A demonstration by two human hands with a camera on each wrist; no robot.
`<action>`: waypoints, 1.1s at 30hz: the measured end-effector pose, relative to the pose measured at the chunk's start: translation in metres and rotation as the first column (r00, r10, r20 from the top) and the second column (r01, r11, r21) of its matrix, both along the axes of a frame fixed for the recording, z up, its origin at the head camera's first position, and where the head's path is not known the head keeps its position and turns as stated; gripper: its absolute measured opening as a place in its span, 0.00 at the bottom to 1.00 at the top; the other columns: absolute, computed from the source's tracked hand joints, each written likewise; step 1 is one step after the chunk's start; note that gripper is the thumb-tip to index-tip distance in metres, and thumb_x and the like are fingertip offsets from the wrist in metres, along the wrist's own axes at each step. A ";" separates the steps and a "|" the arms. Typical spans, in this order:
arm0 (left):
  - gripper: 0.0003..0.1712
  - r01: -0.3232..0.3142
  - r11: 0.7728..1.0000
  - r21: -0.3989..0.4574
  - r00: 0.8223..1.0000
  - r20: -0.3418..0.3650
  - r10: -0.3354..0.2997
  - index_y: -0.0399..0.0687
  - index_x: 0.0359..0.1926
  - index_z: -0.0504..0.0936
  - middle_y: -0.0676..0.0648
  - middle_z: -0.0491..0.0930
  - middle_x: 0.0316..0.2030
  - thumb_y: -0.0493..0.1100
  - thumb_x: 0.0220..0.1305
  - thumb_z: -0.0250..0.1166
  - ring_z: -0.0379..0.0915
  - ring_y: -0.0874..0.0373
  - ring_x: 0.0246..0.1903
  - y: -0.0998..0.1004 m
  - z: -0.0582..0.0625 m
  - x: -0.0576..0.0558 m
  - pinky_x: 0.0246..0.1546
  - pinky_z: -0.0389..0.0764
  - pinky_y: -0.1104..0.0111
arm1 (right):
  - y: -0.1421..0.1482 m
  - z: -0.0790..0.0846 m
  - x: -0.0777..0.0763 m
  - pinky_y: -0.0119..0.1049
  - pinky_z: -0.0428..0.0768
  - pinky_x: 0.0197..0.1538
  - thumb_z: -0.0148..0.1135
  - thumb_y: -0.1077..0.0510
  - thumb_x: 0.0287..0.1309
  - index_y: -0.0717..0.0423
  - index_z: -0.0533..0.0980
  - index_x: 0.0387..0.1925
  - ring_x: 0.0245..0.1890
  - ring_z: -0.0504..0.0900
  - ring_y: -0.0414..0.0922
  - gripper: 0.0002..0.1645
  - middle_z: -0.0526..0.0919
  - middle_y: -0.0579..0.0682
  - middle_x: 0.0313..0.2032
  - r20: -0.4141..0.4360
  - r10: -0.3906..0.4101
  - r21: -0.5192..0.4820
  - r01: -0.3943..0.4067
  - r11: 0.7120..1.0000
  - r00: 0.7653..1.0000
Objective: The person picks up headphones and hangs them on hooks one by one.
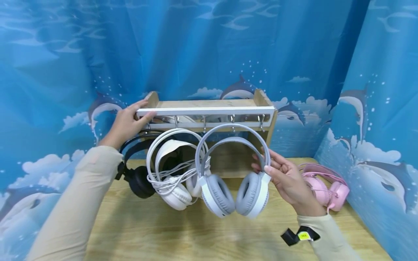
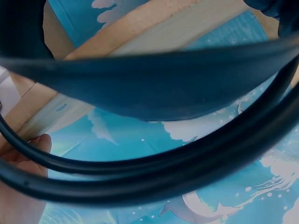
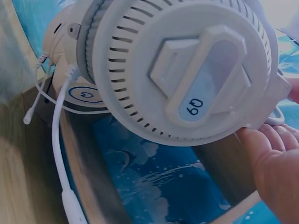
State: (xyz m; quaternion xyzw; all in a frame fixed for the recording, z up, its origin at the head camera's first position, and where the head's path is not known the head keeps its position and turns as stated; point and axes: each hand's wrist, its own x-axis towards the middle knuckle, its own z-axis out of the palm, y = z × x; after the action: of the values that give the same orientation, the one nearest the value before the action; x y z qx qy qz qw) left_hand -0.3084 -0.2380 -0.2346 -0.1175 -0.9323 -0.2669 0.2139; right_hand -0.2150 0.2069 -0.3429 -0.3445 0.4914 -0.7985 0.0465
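Observation:
My right hand [image 1: 290,181] pinches a pair of white headphones with grey ear pads [image 1: 256,195] by the side of the band, between thumb and fingers. The headphones are upright in front of the rack, their headband overlapping its lower bar and hooks. In the right wrist view, one ear cup [image 3: 135,93] shows a vented rim, with my thumb below its band joint. My left hand [image 1: 125,123] grips the upper left corner of the wooden rack [image 1: 212,111], thumb on the white front bar. Below it, black headphones [image 1: 140,181] hang; their dark headband [image 2: 140,88] crosses the left wrist view.
White headphones [image 1: 176,197] with a bundled cable hang between the black pair and the held pair. Metal hooks [image 1: 262,121] line the rack's front. Pink headphones [image 1: 337,195] lie on the wooden table [image 1: 228,239] at right. A blue dolphin-print curtain [image 1: 209,43] stands behind.

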 end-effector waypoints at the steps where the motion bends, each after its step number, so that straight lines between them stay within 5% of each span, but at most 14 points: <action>1: 0.42 0.000 1.000 -0.002 1.000 0.001 0.000 0.47 0.71 0.63 0.38 0.76 0.45 0.67 0.65 0.53 0.65 0.50 0.29 0.000 0.000 0.000 0.26 0.68 0.61 | -0.001 -0.002 -0.002 0.38 0.74 0.58 0.38 0.76 0.67 0.64 0.56 0.71 0.54 0.80 0.48 0.31 0.77 0.56 0.58 0.004 0.011 -0.008 -0.011 1.000 1.000; 7: 0.42 0.008 1.000 -0.016 1.000 0.003 -0.008 0.46 0.71 0.63 0.36 0.75 0.53 0.67 0.66 0.52 0.66 0.49 0.31 0.000 -0.002 -0.001 0.28 0.68 0.61 | -0.005 -0.012 -0.009 0.38 0.73 0.59 0.36 0.77 0.67 0.61 0.59 0.70 0.55 0.79 0.49 0.31 0.77 0.57 0.58 0.027 0.073 -0.069 -0.071 0.995 0.997; 15: 0.41 0.003 1.000 -0.025 1.000 -0.012 -0.003 0.47 0.70 0.64 0.37 0.76 0.43 0.67 0.66 0.52 0.66 0.49 0.29 -0.001 -0.001 -0.002 0.26 0.68 0.61 | -0.007 -0.023 -0.020 0.39 0.73 0.59 0.37 0.75 0.68 0.66 0.55 0.70 0.55 0.79 0.50 0.30 0.76 0.59 0.59 0.012 0.095 -0.108 -0.093 0.990 0.995; 26: 0.41 -0.001 1.000 -0.012 1.000 -0.012 0.001 0.47 0.70 0.64 0.36 0.76 0.50 0.67 0.66 0.52 0.68 0.48 0.31 0.001 -0.002 -0.002 0.29 0.68 0.60 | -0.005 -0.038 -0.031 0.39 0.73 0.60 0.38 0.75 0.68 0.70 0.49 0.71 0.56 0.78 0.50 0.31 0.76 0.58 0.59 0.034 0.075 -0.109 -0.071 0.992 0.997; 33: 0.42 -0.003 1.000 -0.010 1.000 0.002 0.003 0.48 0.71 0.62 0.36 0.72 0.58 0.68 0.66 0.52 0.69 0.46 0.35 -0.001 -0.002 -0.003 0.32 0.71 0.57 | -0.007 -0.049 -0.045 0.39 0.71 0.61 0.40 0.73 0.68 0.55 0.64 0.68 0.58 0.76 0.49 0.29 0.76 0.57 0.60 0.083 0.134 -0.169 -0.118 0.979 0.988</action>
State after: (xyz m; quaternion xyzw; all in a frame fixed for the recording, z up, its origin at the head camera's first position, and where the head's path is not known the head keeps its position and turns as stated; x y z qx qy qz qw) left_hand -0.3110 -0.2390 -0.2366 -0.1168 -0.9341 -0.2619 0.2128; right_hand -0.2599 0.1996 -0.3919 -0.3396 0.3988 -0.8468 0.0919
